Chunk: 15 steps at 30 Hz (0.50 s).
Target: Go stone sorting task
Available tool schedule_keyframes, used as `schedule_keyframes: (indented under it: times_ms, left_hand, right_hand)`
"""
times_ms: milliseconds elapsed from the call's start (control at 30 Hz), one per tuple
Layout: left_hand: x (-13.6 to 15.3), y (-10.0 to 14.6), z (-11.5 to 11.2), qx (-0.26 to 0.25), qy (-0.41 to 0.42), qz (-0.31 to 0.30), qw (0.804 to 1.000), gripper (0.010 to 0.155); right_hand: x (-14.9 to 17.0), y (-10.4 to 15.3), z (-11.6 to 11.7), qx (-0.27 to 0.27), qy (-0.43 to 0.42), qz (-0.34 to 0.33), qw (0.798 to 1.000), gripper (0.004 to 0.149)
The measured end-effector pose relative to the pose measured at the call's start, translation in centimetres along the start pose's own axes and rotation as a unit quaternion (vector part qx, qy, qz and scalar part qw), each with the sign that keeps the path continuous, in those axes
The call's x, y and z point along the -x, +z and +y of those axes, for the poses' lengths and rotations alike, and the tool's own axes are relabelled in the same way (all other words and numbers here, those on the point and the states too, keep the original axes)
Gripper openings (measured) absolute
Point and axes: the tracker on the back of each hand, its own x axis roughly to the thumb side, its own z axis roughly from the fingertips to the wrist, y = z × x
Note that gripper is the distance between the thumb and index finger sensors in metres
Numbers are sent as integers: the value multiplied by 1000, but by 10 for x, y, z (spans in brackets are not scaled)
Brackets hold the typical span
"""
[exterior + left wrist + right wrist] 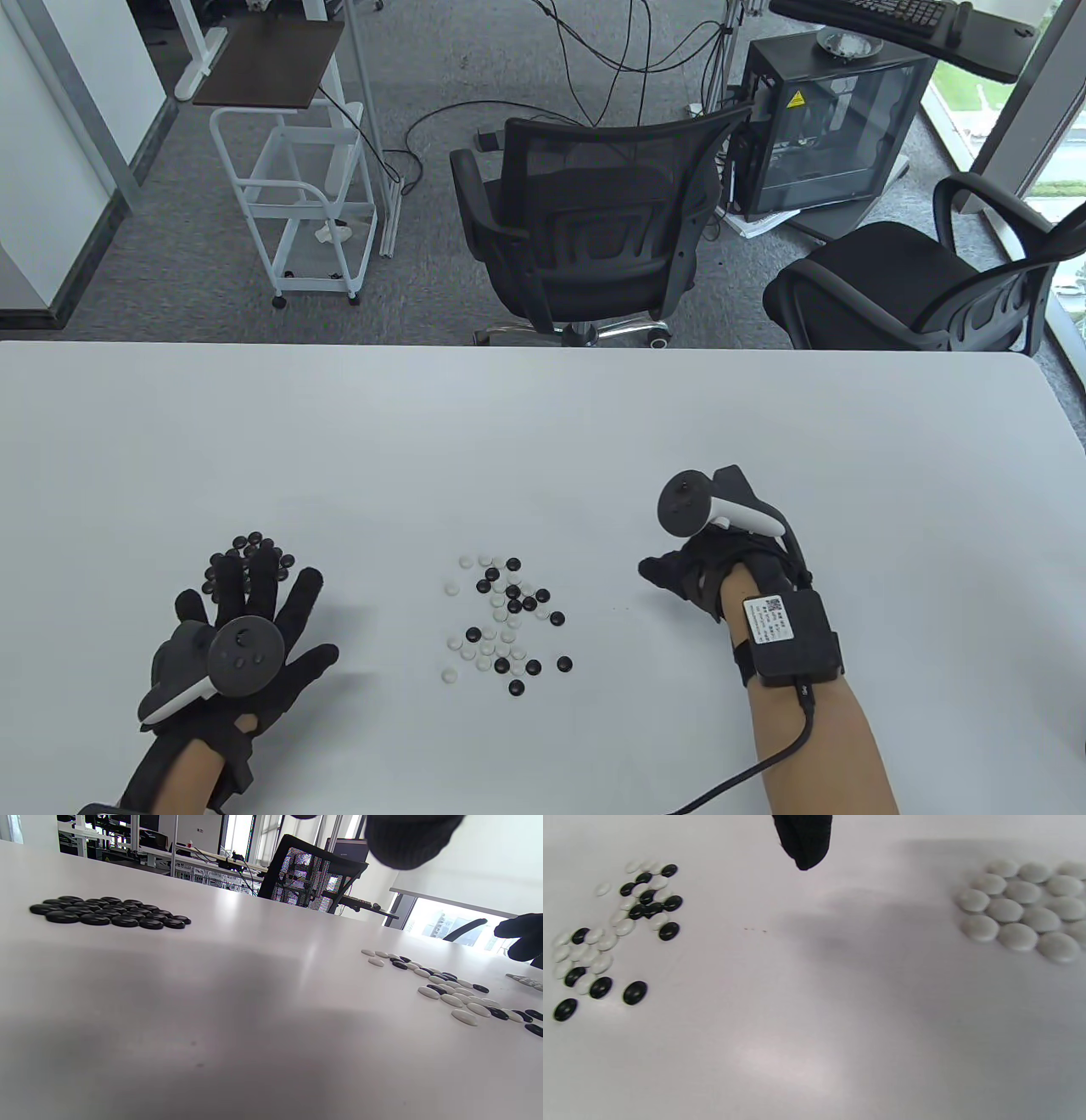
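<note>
While the mixed cluster of small round black and white Go stones [506,615] lies mid-table on the white table [543,424], the left hand [242,624] rests to its left, fingers spread flat over a black stone pile [106,911]; right of the cluster, the right hand [704,573] hovers loosely curled, holding nothing visible, beside a white stone pile [1024,910].

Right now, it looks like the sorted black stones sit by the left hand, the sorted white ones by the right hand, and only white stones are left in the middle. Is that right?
Not quite. The middle pile still mixes black and white stones, as the table view shows. The rest holds: black stones lie by the left hand, white stones by the right hand.
</note>
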Motion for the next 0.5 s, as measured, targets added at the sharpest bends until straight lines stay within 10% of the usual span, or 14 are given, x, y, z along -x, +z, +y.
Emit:
schedule_keyframes:
  times_ms: [500]
  left_hand:
    - [1, 2, 1, -5, 2, -3, 1000, 81]
  right_hand:
    - [-103, -78, 14, -42, 11, -100, 994, 69]
